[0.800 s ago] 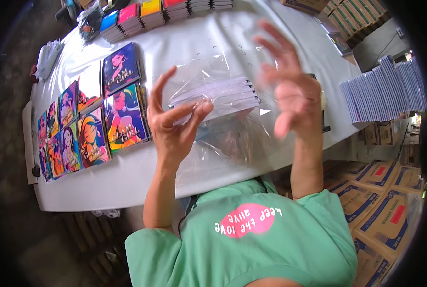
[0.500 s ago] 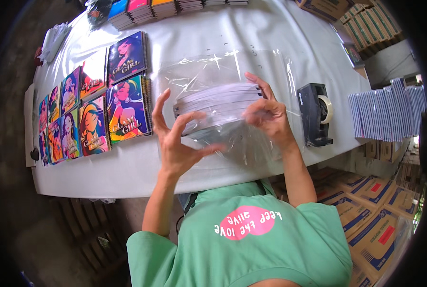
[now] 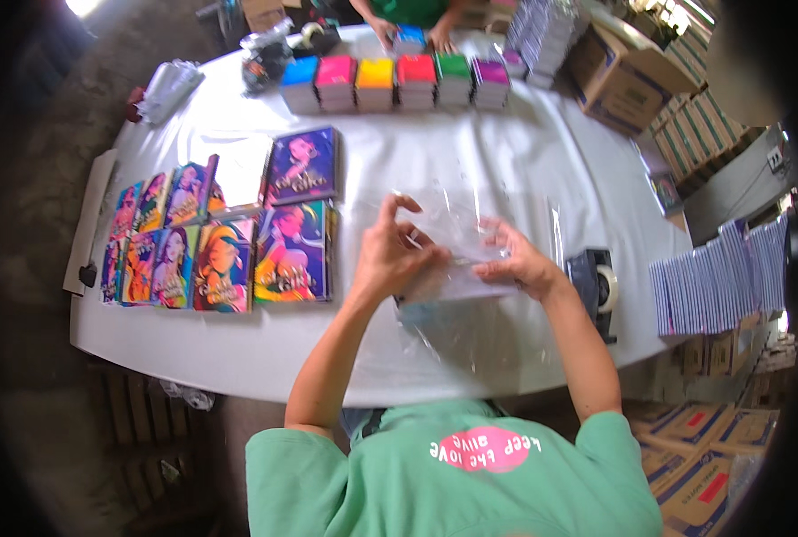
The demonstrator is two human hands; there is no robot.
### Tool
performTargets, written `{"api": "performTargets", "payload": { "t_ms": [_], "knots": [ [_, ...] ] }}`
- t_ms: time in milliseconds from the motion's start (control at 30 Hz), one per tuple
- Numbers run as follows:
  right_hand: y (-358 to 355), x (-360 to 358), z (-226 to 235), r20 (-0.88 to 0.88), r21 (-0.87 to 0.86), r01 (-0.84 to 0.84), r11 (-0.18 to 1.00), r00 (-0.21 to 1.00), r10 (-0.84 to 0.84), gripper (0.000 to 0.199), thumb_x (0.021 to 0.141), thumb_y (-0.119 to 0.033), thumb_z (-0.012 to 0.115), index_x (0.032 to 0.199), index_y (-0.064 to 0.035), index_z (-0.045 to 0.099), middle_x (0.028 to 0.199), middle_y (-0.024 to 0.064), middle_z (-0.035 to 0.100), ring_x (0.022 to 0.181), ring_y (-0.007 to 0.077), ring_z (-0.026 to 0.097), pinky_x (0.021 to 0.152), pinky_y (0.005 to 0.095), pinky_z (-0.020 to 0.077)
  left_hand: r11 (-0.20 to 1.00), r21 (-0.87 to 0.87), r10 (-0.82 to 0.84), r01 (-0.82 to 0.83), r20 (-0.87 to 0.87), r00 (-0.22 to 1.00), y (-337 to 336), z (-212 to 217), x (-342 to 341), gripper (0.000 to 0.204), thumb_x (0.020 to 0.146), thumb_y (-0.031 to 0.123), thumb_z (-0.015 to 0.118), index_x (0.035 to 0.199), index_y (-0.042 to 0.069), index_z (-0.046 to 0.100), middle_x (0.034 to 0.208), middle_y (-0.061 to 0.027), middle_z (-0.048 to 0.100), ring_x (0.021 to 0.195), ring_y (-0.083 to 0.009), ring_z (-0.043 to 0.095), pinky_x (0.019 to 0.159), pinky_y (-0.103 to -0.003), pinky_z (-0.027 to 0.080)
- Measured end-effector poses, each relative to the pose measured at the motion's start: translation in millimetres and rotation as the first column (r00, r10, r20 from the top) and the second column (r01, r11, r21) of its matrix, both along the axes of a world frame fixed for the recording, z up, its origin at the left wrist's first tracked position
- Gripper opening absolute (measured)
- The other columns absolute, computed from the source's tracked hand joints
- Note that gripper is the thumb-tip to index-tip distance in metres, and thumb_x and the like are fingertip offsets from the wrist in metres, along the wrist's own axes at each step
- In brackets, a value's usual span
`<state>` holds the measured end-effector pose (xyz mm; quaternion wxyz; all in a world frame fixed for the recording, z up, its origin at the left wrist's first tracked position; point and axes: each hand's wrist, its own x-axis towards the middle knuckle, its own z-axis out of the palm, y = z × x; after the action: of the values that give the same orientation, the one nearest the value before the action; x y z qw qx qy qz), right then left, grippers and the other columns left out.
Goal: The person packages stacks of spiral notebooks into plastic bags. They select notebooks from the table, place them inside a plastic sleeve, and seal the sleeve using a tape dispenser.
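Observation:
In front of me a stack of spiral notebooks (image 3: 462, 285) lies on a clear plastic sheet (image 3: 529, 336), with some of the film drawn up over it. My left hand (image 3: 392, 255) is at the left of the stack, its thumb and fingertips closed together on the plastic above the pages. Over the right end is my right hand (image 3: 522, 261), its thumb and fingers apart, close against the film. Glare and blur partly hide the fingertips and the stack's edges.
Two rows of colourful notebooks (image 3: 292, 252) lie to the left. A black tape dispenser (image 3: 587, 279) stands at the right. Small coloured pads (image 3: 375, 85) are stacked at the far side, where another person's hands (image 3: 441, 38) work. Beyond the right edge are notebook stacks (image 3: 712, 286).
The view has tilted up, showing the table's far side and another person. My hands have come closer together over the stack, and plastic now covers more of its top.

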<state>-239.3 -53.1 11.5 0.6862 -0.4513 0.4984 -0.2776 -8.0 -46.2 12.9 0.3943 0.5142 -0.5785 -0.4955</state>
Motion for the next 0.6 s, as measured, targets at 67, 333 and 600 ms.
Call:
{"api": "performTargets", "payload": {
  "t_ms": [67,333,600],
  "knots": [
    [-8.4,-1.6,5.2,0.063,0.142,-0.073,0.987,0.996,0.065,0.06,0.064,-0.012,0.083,0.115,0.0014,0.055,0.105,0.0095,0.06,0.094,0.0173,0.059,0.081,0.0301,0.0491,0.996,0.038,-0.075,0.078,-0.079,0.994,-15.1,-5.6,6.1,0.075,0.071,0.011,0.079,0.131,0.006,0.033,0.081,-0.0116,0.066,0.077,-0.0145,0.063,0.067,-0.027,0.05],
    [1.9,10.4,15.2,-0.157,-0.123,-0.099,0.987,0.984,0.079,0.029,0.066,-0.014,0.077,0.09,-0.0039,0.063,0.086,0.003,0.064,0.077,0.0113,0.058,0.075,0.0247,0.0433,0.75,0.012,-0.618,0.661,-0.342,0.708,-83.7,-2.1,16.1,0.031,0.082,0.006,0.062,0.112,0.0,0.062,0.091,-0.0109,0.069,0.088,-0.0167,0.065,0.08,-0.026,0.05],
    [-1.0,7.9,28.8,-0.347,-0.251,-0.177,0.952,0.934,0.082,0.023,0.071,-0.016,0.076,0.09,-0.0027,0.072,0.079,0.0038,0.067,0.076,0.0094,0.058,0.073,0.0234,0.044,0.935,-0.228,-0.212,0.273,0.261,0.942,-19.2,-4.1,15.4,0.1,0.06,0.044,0.083,0.14,0.007,0.035,0.113,-0.0195,0.062,0.106,-0.0285,0.059,0.09,-0.035,0.046]
  ]
}}
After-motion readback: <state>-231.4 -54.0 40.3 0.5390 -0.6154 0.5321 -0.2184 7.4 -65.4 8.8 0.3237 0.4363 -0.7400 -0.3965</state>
